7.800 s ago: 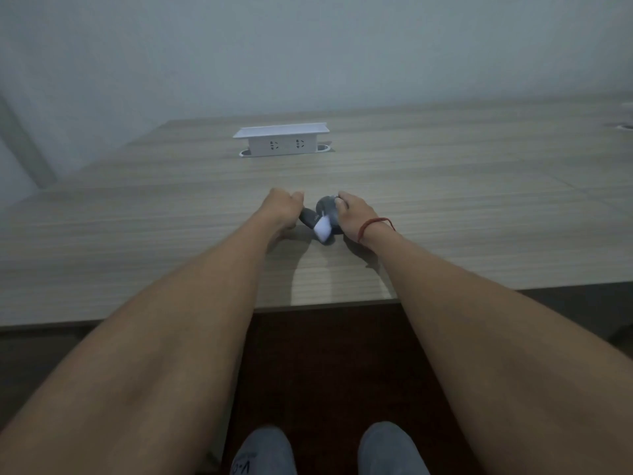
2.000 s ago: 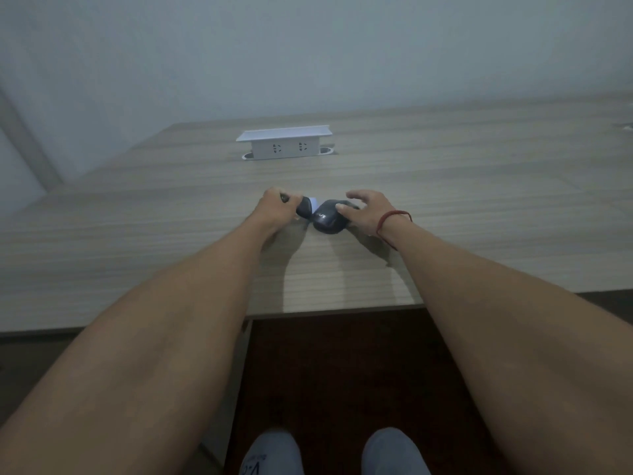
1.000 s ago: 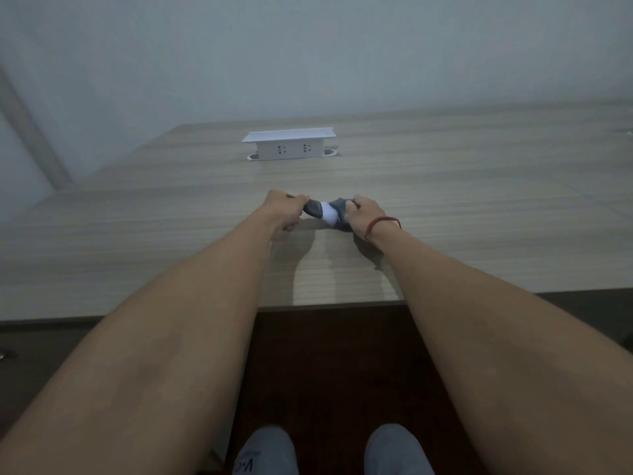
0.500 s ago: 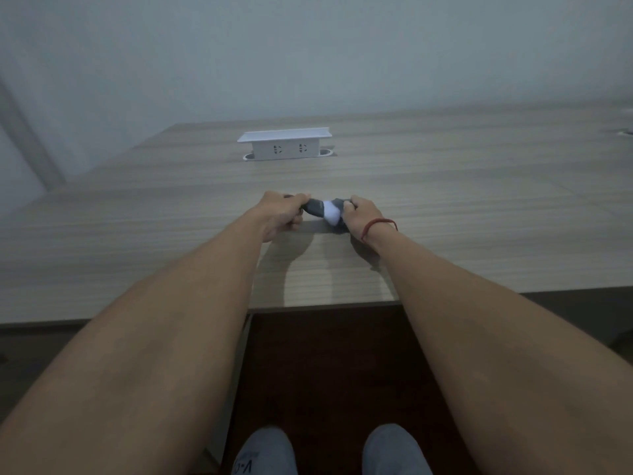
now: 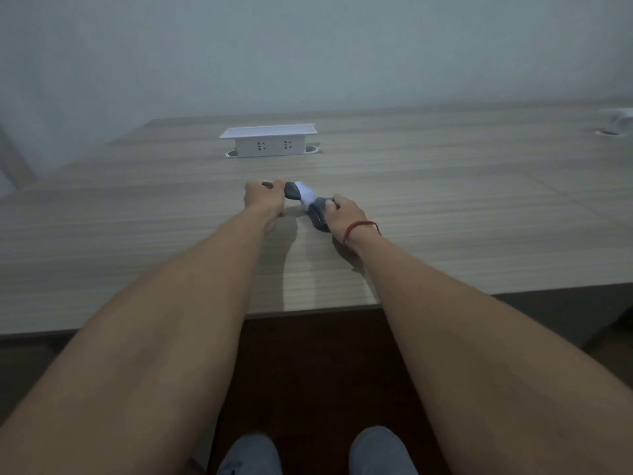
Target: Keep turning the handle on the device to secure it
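1. left hand point(image 5: 262, 200), curled tight round the near-left end of a dark grey object, likely a handle; its thumb and fingers wrap the part, so most of it is hidden.
2. dark grey handle piece point(image 5: 292, 192) sticks out to the right of that fist, just above the table point(image 5: 445, 207), pointing toward the other hand.
3. white cloth point(image 5: 306, 196) sits between the two hands, touching both dark parts; what it is exactly cannot be told from here.
4. dark rounded body point(image 5: 318, 214) lies right of the white cloth, close to the tabletop and partly covered by fingers.
5. right hand point(image 5: 344, 216), with a red string on the wrist, clasps that rounded body from the near-right side.
6. to do this well, my judgement is that both grips should stay firm and close to the join, with the pull or twist kept in line so the white part does not tear or slip.
7. socket box point(image 5: 269, 140) stands far off, behind the hands, well apart.
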Action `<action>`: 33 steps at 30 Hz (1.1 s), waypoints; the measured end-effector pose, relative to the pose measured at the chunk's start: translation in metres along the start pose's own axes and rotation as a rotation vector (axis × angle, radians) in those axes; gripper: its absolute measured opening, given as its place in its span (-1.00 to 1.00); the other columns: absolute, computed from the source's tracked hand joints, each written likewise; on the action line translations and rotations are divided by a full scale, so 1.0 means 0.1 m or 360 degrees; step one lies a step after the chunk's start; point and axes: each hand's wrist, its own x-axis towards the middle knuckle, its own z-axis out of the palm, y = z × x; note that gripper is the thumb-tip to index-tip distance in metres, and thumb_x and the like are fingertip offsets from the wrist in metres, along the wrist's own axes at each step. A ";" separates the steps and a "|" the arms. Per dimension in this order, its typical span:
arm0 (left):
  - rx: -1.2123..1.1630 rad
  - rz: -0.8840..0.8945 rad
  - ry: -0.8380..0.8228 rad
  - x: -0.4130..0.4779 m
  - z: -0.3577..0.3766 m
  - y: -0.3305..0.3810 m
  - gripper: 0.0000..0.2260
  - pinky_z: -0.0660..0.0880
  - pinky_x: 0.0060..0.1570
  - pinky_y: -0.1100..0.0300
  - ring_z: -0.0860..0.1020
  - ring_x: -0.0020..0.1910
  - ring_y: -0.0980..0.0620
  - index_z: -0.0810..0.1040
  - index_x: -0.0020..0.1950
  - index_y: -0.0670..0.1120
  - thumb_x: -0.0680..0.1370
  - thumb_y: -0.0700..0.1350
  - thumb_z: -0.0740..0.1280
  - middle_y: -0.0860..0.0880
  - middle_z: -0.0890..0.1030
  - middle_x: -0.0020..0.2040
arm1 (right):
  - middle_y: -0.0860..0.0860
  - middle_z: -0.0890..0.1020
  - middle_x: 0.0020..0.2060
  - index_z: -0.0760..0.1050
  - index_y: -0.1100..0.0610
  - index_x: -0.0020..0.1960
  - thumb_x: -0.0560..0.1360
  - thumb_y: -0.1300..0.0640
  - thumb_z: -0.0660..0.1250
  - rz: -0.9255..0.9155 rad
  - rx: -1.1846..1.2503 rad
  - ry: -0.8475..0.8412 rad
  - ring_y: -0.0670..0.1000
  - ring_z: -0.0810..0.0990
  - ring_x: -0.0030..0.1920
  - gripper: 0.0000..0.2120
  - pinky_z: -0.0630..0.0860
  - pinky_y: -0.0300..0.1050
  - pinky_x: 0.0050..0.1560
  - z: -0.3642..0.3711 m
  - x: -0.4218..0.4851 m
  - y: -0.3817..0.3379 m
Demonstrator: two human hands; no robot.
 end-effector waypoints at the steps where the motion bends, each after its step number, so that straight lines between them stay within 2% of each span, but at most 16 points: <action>1: 0.0008 -0.0009 -0.0014 0.00 0.04 -0.02 -0.76 0.53 -0.27 0.11 0.40 -0.46 0.02 0.50 0.04 -0.20 0.57 -0.02 0.30 -0.13 0.47 -0.20 | 0.23 0.56 0.16 0.31 0.10 -0.10 0.59 0.08 0.02 -0.0006 -0.0007 -0.0008 0.21 0.51 0.20 -0.84 0.30 0.14 0.37 0.00 -0.01 0.00; 3: -0.0053 -0.0040 -0.0174 -0.04 0.10 -0.02 -0.78 0.49 -0.28 0.11 0.38 -0.47 0.03 0.50 0.03 -0.20 0.58 -0.04 0.29 -0.11 0.45 -0.31 | 0.21 0.56 0.20 0.41 0.11 -0.01 0.59 0.07 0.02 -0.0009 0.0000 -0.0014 0.21 0.50 0.23 -0.79 0.29 0.14 0.39 0.00 0.00 0.00; 5: -0.0065 -0.0025 -0.0326 -0.10 0.13 0.04 -0.82 0.42 -0.39 0.20 0.37 -0.46 0.03 0.49 -0.12 -0.16 0.59 -0.07 0.28 -0.11 0.43 -0.36 | 0.20 0.56 0.23 0.47 0.14 0.16 0.59 0.07 0.02 0.0012 0.0026 -0.0012 0.21 0.49 0.26 -0.69 0.27 0.15 0.41 -0.01 -0.01 -0.01; 7: 0.0129 0.0101 -0.0198 -0.08 0.16 0.09 -0.81 0.48 -0.33 0.13 0.53 -0.34 -0.08 0.53 -0.14 -0.18 0.57 -0.08 0.29 -0.23 0.53 -0.22 | 0.22 0.57 0.19 0.45 0.12 0.06 0.59 0.08 0.03 0.0006 0.0042 -0.0015 0.20 0.50 0.24 -0.75 0.27 0.15 0.41 -0.01 -0.02 -0.01; 9: 0.0381 0.0174 0.0037 -0.04 0.15 0.10 -0.74 0.53 -0.11 0.07 0.62 -0.02 -0.19 0.57 0.06 -0.27 0.57 -0.08 0.28 -0.26 0.61 0.04 | 0.23 0.57 0.16 0.34 0.09 -0.08 0.59 0.08 0.03 0.0002 0.0018 -0.0009 0.21 0.51 0.22 -0.84 0.28 0.15 0.40 -0.01 -0.03 -0.01; 10: 0.0439 0.0170 0.0080 -0.06 0.13 0.10 -0.71 0.51 -0.07 0.08 0.61 0.04 -0.20 0.56 0.11 -0.29 0.58 -0.07 0.28 -0.25 0.61 0.11 | 0.23 0.57 0.16 0.31 0.08 -0.10 0.59 0.08 0.03 0.0000 0.0009 -0.0004 0.21 0.51 0.21 -0.85 0.28 0.14 0.40 -0.02 -0.04 -0.01; 14: 0.0461 0.0160 -0.0084 -0.01 0.01 0.08 -0.79 0.48 -0.31 0.12 0.52 -0.20 -0.17 0.52 -0.05 -0.19 0.55 -0.03 0.31 -0.34 0.60 0.16 | 0.23 0.56 0.17 0.37 0.11 -0.04 0.60 0.07 0.02 -0.0001 0.0005 0.0000 0.22 0.50 0.22 -0.80 0.27 0.13 0.40 -0.03 -0.05 -0.01; 16: 0.0586 0.0231 -0.0002 -0.04 -0.04 0.07 -0.75 0.50 -0.10 0.03 0.58 -0.06 -0.23 0.57 0.01 -0.25 0.57 -0.05 0.29 -0.31 0.61 0.14 | 0.21 0.56 0.18 0.42 0.13 0.03 0.60 0.06 0.01 0.0010 -0.0005 -0.0017 0.21 0.50 0.23 -0.75 0.28 0.11 0.39 -0.04 -0.07 -0.01; 18: 0.0657 0.0316 0.0092 -0.08 -0.04 0.04 -0.71 0.47 0.07 0.05 0.56 0.12 -0.22 0.56 0.10 -0.30 0.59 -0.07 0.27 -0.27 0.60 0.14 | 0.21 0.56 0.17 0.43 0.13 0.06 0.61 0.06 0.01 0.0008 -0.0003 -0.0029 0.21 0.50 0.22 -0.74 0.28 0.11 0.39 -0.04 -0.08 -0.02; 22: 0.0428 0.0429 0.0088 -0.17 0.16 0.05 -0.71 0.40 -0.03 0.16 0.55 0.05 -0.12 0.55 0.12 -0.25 0.58 -0.04 0.27 -0.19 0.61 0.10 | 0.21 0.56 0.19 0.43 0.11 0.01 0.59 0.06 0.03 0.0013 0.0023 -0.0034 0.21 0.50 0.24 -0.77 0.26 0.14 0.41 -0.04 -0.07 -0.02; 25: 0.0303 0.0338 0.0102 -0.21 0.31 0.08 -0.72 0.43 -0.01 0.17 0.58 0.10 -0.13 0.56 0.11 -0.23 0.57 -0.04 0.28 -0.18 0.63 0.10 | 0.18 0.56 0.22 0.47 0.13 0.20 0.58 0.04 0.04 0.0039 0.0064 -0.0047 0.20 0.48 0.28 -0.67 0.24 0.15 0.44 -0.03 -0.08 -0.04; 27: 0.0371 0.0280 0.0166 -0.21 0.33 0.07 -0.73 0.45 0.02 0.14 0.57 0.12 -0.15 0.56 0.12 -0.24 0.58 -0.07 0.27 -0.20 0.61 0.14 | 0.18 0.58 0.20 0.48 0.11 0.13 0.58 0.04 0.04 0.0033 0.0079 -0.0054 0.19 0.50 0.26 -0.70 0.25 0.15 0.43 -0.03 -0.09 -0.04; 29: 0.0443 0.0233 0.0225 -0.17 0.29 0.07 -0.74 0.46 0.02 0.12 0.57 0.12 -0.19 0.55 0.12 -0.25 0.58 -0.09 0.24 -0.21 0.59 0.17 | 0.19 0.59 0.15 0.41 0.05 -0.12 0.58 0.05 0.04 0.0041 0.0070 -0.0053 0.19 0.51 0.21 -0.78 0.28 0.15 0.40 -0.03 -0.09 -0.04; 30: 0.0461 0.0229 0.0220 -0.15 0.26 0.07 -0.74 0.45 0.00 0.13 0.57 0.11 -0.19 0.55 0.12 -0.25 0.57 -0.09 0.24 -0.21 0.59 0.17 | 0.19 0.59 0.13 0.33 0.04 -0.22 0.59 0.05 0.03 0.0044 0.0069 -0.0040 0.19 0.52 0.20 -0.76 0.28 0.14 0.40 -0.04 -0.09 -0.04; 31: 0.0467 0.0236 0.0195 -0.14 0.22 0.07 -0.74 0.44 -0.01 0.13 0.57 0.10 -0.18 0.55 0.11 -0.25 0.56 -0.09 0.25 -0.21 0.59 0.16 | 0.19 0.59 0.13 0.28 0.05 -0.27 0.59 0.05 0.03 0.0043 0.0062 -0.0027 0.19 0.52 0.19 -0.73 0.28 0.14 0.40 -0.04 -0.10 -0.04; 33: 0.0454 0.0272 0.0131 -0.14 0.14 0.08 -0.76 0.43 -0.06 0.13 0.57 0.04 -0.16 0.54 0.02 -0.24 0.55 -0.07 0.28 -0.19 0.60 0.09 | 0.18 0.58 0.14 0.29 0.06 -0.22 0.60 0.05 0.02 0.0043 0.0044 -0.0008 0.19 0.51 0.20 -0.76 0.26 0.13 0.41 -0.05 -0.10 -0.04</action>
